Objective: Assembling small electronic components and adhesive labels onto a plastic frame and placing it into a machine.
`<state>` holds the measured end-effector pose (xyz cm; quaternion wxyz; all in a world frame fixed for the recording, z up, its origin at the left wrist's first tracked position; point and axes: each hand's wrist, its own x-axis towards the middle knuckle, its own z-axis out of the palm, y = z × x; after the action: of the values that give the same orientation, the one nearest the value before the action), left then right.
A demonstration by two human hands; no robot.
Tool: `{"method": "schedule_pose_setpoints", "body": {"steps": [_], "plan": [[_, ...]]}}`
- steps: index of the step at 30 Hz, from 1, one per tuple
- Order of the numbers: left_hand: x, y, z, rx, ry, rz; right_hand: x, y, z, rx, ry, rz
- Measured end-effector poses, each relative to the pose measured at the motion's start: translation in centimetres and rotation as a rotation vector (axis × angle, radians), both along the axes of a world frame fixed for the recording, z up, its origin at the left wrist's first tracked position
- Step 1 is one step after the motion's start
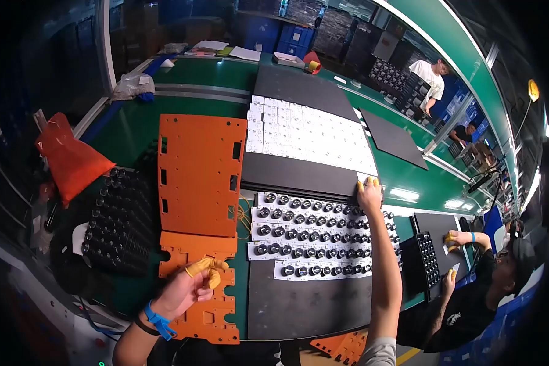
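Note:
My right hand (370, 194), with yellow finger covers, reaches far forward. Its fingertips are closed on a small white circuit board (362, 177) at the near right corner of a sheet-like array of white circuit boards (314, 135), which lies on black foam sheets (299, 179). Below that wrist are rows of white board strips bearing round black lens-like parts (311, 235). My left hand (195, 285), also with yellow finger covers, hovers over the lower orange plate (207, 317) with notched edges. Its fingers are loosely bent and apart, with nothing visible in them. Behind it lies a larger orange plate (201, 177) with slots.
Black trays of round parts (119, 222) sit at left, near a red-orange bag (73, 158). At right a co-worker's gloved-fingertip hands (454, 239) work beside a black tray (427, 259). A black sheet (390, 137) and tape roll (313, 67) lie farther back on the green table.

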<state>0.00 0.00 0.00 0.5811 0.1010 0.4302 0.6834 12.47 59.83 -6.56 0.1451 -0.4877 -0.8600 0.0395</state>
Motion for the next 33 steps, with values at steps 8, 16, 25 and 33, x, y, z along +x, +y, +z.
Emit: {"method": "schedule_pose_setpoints", "body": {"steps": [8, 16, 25, 33], "plan": [[-0.4, -0.1, -0.2, 0.030, -0.020, 0.028, -2.3, -4.5, -0.1, 0.090, 0.059, -0.074], [-0.3, -0.3, -0.5, 0.048, -0.026, 0.026, -4.9, -9.5, 0.4, 0.129, 0.058, -0.095], [-0.5, -0.4, -1.0, 0.079, -0.055, 0.035, -9.6, -15.9, 0.5, 0.154, 0.088, 0.050], [-0.7, -0.6, -1.7, 0.134, -0.064, 0.035, -14.6, -22.4, 0.4, 0.176, 0.011, 0.148]]}}
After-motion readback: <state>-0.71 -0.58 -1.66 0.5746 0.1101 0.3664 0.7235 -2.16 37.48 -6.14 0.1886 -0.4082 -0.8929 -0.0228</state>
